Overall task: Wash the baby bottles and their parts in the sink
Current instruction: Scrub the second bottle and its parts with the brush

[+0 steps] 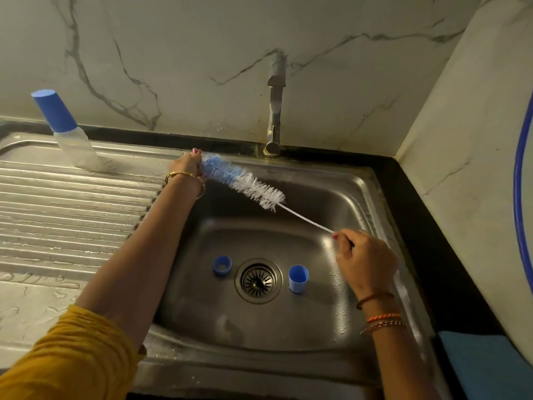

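A long bottle brush point(248, 184) with blue and white bristles stretches across the back of the steel sink point(366, 197). My left hand point(190, 166) grips its bristled tip near the sink's back left rim. My right hand point(360, 255) pinches the twisted wire handle over the right side of the basin. On the basin floor a blue screw ring point(222, 265) lies left of the drain point(258, 280), and a blue cap point(298, 278) stands to its right. A clear baby bottle point(69, 134) with a blue cap stands on the drainboard at the back left.
The tap point(275, 111) rises from the back rim, with no water running. The ribbed wet drainboard point(72, 212) fills the left. A black counter point(427, 226) borders the sink on the right, with a blue cloth point(484, 368) at its near end and a blue-rimmed round object point(520, 197) at the frame's edge.
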`<state>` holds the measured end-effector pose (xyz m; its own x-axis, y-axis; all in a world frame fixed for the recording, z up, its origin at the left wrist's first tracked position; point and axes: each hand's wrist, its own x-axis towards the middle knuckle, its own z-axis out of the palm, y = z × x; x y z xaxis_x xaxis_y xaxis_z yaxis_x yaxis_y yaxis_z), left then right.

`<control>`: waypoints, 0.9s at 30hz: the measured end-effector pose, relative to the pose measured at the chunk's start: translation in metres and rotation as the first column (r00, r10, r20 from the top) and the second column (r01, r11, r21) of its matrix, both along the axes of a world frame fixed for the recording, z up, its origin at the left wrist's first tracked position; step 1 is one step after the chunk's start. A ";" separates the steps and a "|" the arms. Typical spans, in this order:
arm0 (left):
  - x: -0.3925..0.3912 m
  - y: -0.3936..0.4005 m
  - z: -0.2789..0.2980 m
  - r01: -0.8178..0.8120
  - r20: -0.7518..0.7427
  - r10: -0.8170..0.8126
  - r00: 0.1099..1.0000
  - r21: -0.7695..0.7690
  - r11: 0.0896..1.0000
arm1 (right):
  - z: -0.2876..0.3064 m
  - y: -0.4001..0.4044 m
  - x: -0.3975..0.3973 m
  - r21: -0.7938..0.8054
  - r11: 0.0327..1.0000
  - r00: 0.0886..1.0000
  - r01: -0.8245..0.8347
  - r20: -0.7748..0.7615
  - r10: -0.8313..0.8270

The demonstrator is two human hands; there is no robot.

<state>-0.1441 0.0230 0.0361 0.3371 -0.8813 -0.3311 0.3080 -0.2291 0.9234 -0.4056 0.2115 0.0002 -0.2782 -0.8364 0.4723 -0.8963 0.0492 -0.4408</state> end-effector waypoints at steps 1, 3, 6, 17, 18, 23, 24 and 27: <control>0.001 -0.001 0.000 -0.003 0.000 0.003 1.000 0.000 1.000 | 0.001 0.000 -0.002 0.030 0.999 1.000 -0.012 0.014 0.012; 0.001 0.000 0.004 -0.053 -0.050 0.053 0.997 -0.015 0.998 | 0.002 -0.001 -0.003 0.168 0.982 0.993 -0.089 0.092 0.075; 0.003 0.001 0.010 -0.118 -0.063 0.112 0.992 -0.090 0.989 | 0.006 -0.005 -0.002 0.303 0.898 0.854 -0.320 0.503 0.135; 0.002 0.006 0.005 -0.169 -0.203 0.134 0.970 -0.168 0.971 | -0.008 -0.004 0.007 0.105 0.978 0.954 -0.179 0.260 0.147; 0.000 0.006 0.003 -0.163 -0.205 0.127 0.970 -0.168 0.972 | -0.008 -0.003 0.009 0.007 0.993 0.985 -0.117 0.127 0.115; -0.002 0.007 0.002 -0.135 -0.265 0.066 0.962 -0.252 0.958 | -0.001 -0.006 0.005 0.107 0.989 0.935 -0.105 0.350 0.061; 0.000 0.005 0.003 -0.124 -0.285 0.042 0.958 -0.277 0.953 | 0.002 -0.007 0.004 0.182 0.968 0.870 -0.172 0.488 0.063; 0.004 0.005 0.012 -0.051 -0.379 -0.112 0.919 -0.395 0.917 | 0.008 -0.007 0.000 0.422 0.817 0.588 -0.394 0.799 -0.129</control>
<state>-0.1401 0.0279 0.0481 0.2250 -0.9727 -0.0562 0.6563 0.1087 0.7466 -0.4053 0.2040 0.0085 -0.1678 -0.9128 -0.3724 -0.2348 0.4038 -0.8842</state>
